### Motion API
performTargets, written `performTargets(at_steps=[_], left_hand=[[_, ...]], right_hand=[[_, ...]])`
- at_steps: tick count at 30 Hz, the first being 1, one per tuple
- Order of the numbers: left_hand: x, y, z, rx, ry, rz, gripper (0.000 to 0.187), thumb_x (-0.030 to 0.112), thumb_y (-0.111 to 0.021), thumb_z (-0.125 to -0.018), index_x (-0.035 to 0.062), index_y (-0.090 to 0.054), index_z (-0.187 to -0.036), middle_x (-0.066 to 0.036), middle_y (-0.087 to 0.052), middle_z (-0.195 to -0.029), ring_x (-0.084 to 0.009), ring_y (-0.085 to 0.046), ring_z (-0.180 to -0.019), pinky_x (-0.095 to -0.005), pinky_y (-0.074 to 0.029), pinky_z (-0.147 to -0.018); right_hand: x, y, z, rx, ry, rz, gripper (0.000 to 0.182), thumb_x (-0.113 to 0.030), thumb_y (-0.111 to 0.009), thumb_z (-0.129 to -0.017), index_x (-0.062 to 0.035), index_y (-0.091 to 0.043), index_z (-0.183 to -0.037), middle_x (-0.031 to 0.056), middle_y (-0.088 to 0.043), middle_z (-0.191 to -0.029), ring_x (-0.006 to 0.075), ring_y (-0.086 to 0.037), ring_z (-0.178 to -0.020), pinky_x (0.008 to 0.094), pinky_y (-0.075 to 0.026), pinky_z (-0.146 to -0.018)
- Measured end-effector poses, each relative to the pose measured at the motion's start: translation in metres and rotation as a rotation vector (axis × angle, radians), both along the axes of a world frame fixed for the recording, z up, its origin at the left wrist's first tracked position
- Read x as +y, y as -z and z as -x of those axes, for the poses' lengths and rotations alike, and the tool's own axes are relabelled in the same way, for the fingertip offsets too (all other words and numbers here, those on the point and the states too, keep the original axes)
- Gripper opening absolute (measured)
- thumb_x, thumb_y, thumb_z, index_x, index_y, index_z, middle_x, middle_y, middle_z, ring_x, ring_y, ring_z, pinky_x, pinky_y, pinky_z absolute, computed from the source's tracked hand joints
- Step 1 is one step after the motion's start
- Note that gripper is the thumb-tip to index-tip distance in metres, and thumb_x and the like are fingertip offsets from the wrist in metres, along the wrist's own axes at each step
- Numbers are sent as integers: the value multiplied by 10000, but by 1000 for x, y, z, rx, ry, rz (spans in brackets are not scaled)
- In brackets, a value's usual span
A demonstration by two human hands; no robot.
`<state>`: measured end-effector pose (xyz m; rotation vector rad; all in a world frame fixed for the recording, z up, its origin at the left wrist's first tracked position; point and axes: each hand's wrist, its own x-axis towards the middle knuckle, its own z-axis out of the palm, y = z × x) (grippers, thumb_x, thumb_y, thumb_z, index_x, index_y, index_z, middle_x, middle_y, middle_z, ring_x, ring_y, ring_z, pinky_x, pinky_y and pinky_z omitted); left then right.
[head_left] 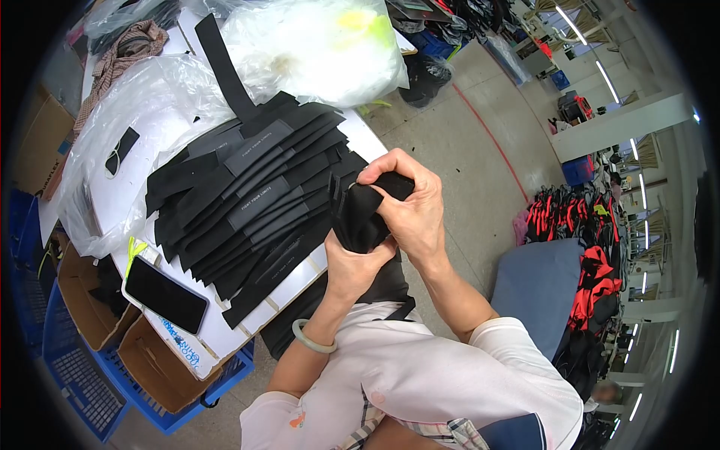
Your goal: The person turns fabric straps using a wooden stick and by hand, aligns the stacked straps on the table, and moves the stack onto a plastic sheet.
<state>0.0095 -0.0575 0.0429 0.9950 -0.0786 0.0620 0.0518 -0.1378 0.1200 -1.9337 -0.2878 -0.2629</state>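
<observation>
Head view: both hands (390, 225) grip black fabric piece (360, 217) beyond table edge (300, 281).

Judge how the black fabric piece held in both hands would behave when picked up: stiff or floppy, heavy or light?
The black fabric piece is probably floppy: it folds and bunches between the left hand and right hand. It seems light, since fingertips alone support it. Similar flat black strips lie fanned in a stack, so it likely drapes rather than rolls.

We see a black stretchy fabric piece (362, 217), bunched and folded over, held upright just beside our stacked black strips.
</observation>
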Motion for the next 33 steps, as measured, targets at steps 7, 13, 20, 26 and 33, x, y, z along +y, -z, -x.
performTargets(at_steps=[7,13,20,26,33], left_hand=[[-2,4,3,20,-21,4,351,-4,-730,-704,-29,-580,-1021,-48,-635,-922,-117,-613,-850,-272,-501,-770],[0,3,-3,40,8,56,342,2,-730,-717,-40,-580,-1022,-67,-618,-991,-141,-603,-919,-276,-488,-802],[4,-3,-4,122,55,157,357,1,-724,-721,-25,-575,-1045,-53,-614,-956,-119,-608,-876,-263,-504,-762],[-1,-2,-4,142,-8,219,355,-4,-718,-722,1,-575,-1046,-15,-593,-911,-82,-584,-813,-235,-493,-717],[3,1,-4,147,20,195,246,-11,-710,-737,1,-602,-958,0,-588,-813,-63,-564,-734,-216,-479,-683]], right_hand=[[4,0,-6,226,-55,-228,96,-45,-639,-849,2,-669,-927,40,-643,-761,79,-615,-710,215,-460,-610],[4,-14,-3,53,-178,109,306,-114,-766,-732,-14,-685,-1010,7,-600,-806,95,-576,-760,233,-449,-685],[0,-5,-7,310,-207,-189,370,-41,-789,-700,-11,-625,-1030,82,-635,-982,143,-604,-910,270,-495,-813],[3,1,1,205,-145,-268,336,2,-746,-729,14,-592,-1027,139,-646,-1017,168,-628,-913,317,-523,-852],[-1,2,3,264,-135,-422,298,-19,-710,-726,14,-611,-1005,69,-603,-869,129,-612,-815,295,-526,-805]])
